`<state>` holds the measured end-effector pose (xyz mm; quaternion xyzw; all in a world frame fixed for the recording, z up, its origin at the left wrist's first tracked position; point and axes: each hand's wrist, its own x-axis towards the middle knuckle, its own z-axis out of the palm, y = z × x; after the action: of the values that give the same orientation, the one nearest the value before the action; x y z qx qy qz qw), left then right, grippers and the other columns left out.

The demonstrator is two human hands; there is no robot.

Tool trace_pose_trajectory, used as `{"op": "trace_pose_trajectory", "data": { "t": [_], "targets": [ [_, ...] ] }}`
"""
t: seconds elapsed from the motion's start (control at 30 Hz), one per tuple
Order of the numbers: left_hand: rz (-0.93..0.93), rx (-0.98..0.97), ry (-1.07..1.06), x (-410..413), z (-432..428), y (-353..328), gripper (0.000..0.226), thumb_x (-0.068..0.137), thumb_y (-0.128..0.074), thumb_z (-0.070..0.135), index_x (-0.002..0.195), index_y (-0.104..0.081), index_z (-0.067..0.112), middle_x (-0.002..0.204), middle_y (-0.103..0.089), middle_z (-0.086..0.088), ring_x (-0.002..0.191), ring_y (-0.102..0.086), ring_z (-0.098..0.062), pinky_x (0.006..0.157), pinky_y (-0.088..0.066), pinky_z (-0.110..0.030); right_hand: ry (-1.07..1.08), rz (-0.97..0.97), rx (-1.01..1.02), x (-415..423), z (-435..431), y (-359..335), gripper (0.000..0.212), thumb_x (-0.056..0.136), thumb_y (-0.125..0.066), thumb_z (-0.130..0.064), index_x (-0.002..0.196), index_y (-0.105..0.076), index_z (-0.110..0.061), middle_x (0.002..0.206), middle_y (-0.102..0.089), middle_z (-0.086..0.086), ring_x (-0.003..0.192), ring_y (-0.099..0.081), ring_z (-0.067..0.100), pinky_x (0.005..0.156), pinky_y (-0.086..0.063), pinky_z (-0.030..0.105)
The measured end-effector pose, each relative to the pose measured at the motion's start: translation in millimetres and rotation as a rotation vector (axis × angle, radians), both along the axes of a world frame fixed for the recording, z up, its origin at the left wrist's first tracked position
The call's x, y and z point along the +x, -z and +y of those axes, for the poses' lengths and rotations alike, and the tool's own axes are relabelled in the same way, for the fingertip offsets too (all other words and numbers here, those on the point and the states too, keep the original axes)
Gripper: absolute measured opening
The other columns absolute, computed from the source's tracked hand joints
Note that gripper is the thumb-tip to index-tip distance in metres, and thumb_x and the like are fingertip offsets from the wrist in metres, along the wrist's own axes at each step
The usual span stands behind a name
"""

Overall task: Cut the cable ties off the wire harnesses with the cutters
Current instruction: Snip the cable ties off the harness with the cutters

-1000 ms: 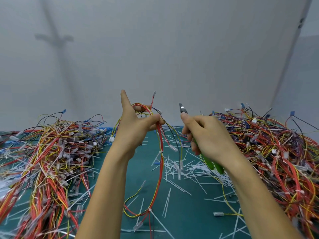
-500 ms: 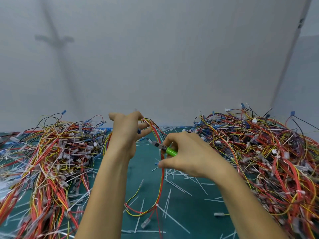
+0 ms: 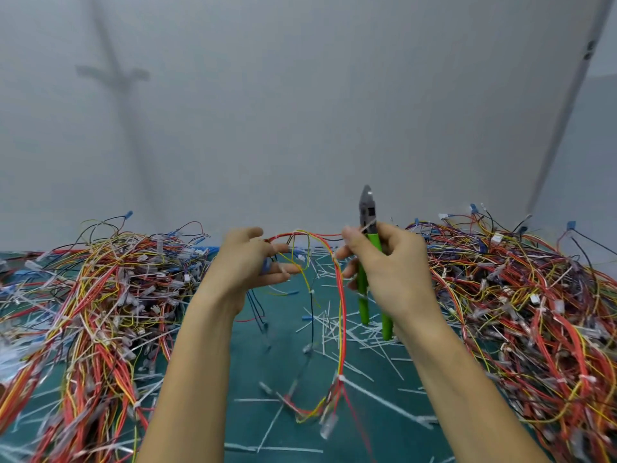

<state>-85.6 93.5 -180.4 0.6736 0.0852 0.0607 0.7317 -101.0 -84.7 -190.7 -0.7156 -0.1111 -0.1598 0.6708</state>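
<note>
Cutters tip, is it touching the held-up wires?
Apart. The head view shows the cutters pointing up, tip against the bare wall, clearly above the wire harness.

Teal mat point(image 3: 400, 442) below grey wall point(image 3: 300, 95)

Workshop or small assembly shop, harness rework bench. Evidence: teal cutting mat point(image 3: 253, 372) covers the bench top. A left heap point(image 3: 100, 295) and a right heap point(image 3: 517, 295) of wire harnesses sit on it, tangled red, yellow and black leads with clear-sleeved terminals and white connectors. White cable-tie offcuts point(image 3: 360, 342) litter the mat between the heaps. Cutters point(image 3: 362, 302), green handles, held above it. Plain grey wall point(image 3: 300, 95) on the far side.
</note>
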Motion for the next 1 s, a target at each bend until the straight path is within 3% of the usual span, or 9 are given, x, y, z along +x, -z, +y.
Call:
{"op": "trace_pose_trajectory", "data": {
  "t": [0.1, 0.17, 0.27, 0.33, 0.47, 0.63, 0.73, 0.87, 1.0],
  "targets": [
    [-0.01, 0.192, -0.023, 1.7, 1.1, 5.7, 0.043, 0.09, -0.061, -0.003, 0.13, -0.045, 0.0, 0.099, -0.067, -0.019, 0.052, -0.07, -0.025, 0.05, -0.058, -0.026, 0.022, 0.015, 0.039, 3.1, -2.6, 1.4, 0.021, 0.098, -0.059, -0.026, 0.084, -0.066, -0.011, 0.067, -0.07, -0.008, 0.053, -0.06, 0.007, 0.052, -0.055, 0.025],
    [-0.011, 0.308, -0.078, 4.8, 1.1, 9.5, 0.038, 0.087, -0.068, 0.001, 0.121, -0.052, 0.0, 0.097, -0.064, -0.02, 0.053, -0.066, -0.026, 0.058, -0.061, -0.035, 0.05, 0.01, 0.016, 5.7, -3.6, 3.6, 0.022, 0.099, -0.057, -0.027, 0.087, -0.065, -0.01, 0.061, -0.067, -0.012, 0.052, -0.058, 0.004, 0.05, -0.05, 0.019],
    [0.0, 0.747, -0.119, 9.6, 1.1, 14.0, 0.031, 0.087, -0.071, 0.024, 0.112, -0.06, 0.01, 0.11, -0.065, -0.011, 0.087, -0.067, -0.032, 0.084, -0.056, -0.046, 0.067, 0.011, -0.021, 9.2, -3.8, 6.3, 0.023, 0.099, -0.056, -0.029, 0.089, -0.065, -0.01, 0.061, -0.067, -0.015, 0.054, -0.058, 0.002, 0.056, -0.052, 0.024],
    [-0.048, 0.951, -0.13, 8.0, -0.8, 11.9, 0.023, 0.086, -0.071, 0.034, 0.101, -0.066, 0.017, 0.104, -0.068, -0.002, 0.098, -0.065, -0.026, 0.086, -0.051, -0.037, 0.055, 0.02, -0.013, 9.8, -2.7, 7.4, 0.02, 0.099, -0.055, -0.028, 0.089, -0.064, -0.013, 0.066, -0.069, -0.014, 0.055, -0.058, 0.002, 0.057, -0.055, 0.025],
    [-0.155, 0.677, 0.138, 2.0, -14.2, 4.4, 0.026, 0.093, -0.061, 0.036, 0.081, -0.076, 0.019, 0.08, -0.074, 0.002, 0.072, -0.062, -0.006, 0.062, -0.043, -0.02, 0.031, 0.025, 0.005, 8.8, 0.0, 8.4, 0.017, 0.1, -0.054, -0.026, 0.087, -0.061, -0.018, 0.072, -0.072, -0.01, 0.056, -0.059, 0.005, 0.06, -0.057, 0.03],
    [-0.068, 0.382, 0.449, -1.5, -30.3, 5.5, 0.034, 0.099, -0.051, 0.041, 0.094, -0.074, 0.016, 0.092, -0.077, 0.003, 0.072, -0.066, -0.006, 0.069, -0.046, -0.026, 0.038, 0.008, 0.022, 9.2, 0.8, 9.7, 0.021, 0.099, -0.056, -0.024, 0.083, -0.064, -0.014, 0.076, -0.073, 0.004, 0.057, -0.06, 0.007, 0.063, -0.056, 0.03],
    [-0.066, 0.239, 0.445, -0.2, -28.3, 5.9, 0.027, 0.096, -0.058, 0.033, 0.1, -0.074, 0.012, 0.092, -0.076, -0.001, 0.077, -0.069, -0.009, 0.067, -0.053, -0.022, 0.028, 0.013, 0.031, 9.7, -0.4, 9.2, 0.021, 0.098, -0.058, -0.026, 0.085, -0.066, -0.012, 0.078, -0.073, 0.006, 0.058, -0.061, 0.005, 0.062, -0.056, 0.027],
    [-0.058, 0.157, 0.381, 2.5, -28.4, 5.5, 0.026, 0.096, -0.059, 0.026, 0.102, -0.071, 0.004, 0.093, -0.075, -0.005, 0.078, -0.07, -0.009, 0.064, -0.056, -0.021, 0.022, 0.027, -0.016, 10.2, -2.2, 7.8, 0.013, 0.094, -0.064, -0.026, 0.083, -0.067, -0.019, 0.078, -0.074, 0.0, 0.061, -0.065, 0.005, 0.07, -0.058, 0.037],
    [-0.088, 0.159, 0.314, 3.1, -37.7, 7.1, 0.024, 0.099, -0.055, 0.025, 0.097, -0.067, 0.005, 0.085, -0.074, -0.001, 0.065, -0.068, -0.007, 0.066, -0.057, -0.024, 0.109, -0.007, -0.144, 11.5, -4.6, 7.5, 0.012, 0.09, -0.067, -0.03, 0.08, -0.066, -0.024, 0.076, -0.071, 0.0, 0.076, -0.067, 0.021, 0.074, -0.057, 0.043]
  ]
}}
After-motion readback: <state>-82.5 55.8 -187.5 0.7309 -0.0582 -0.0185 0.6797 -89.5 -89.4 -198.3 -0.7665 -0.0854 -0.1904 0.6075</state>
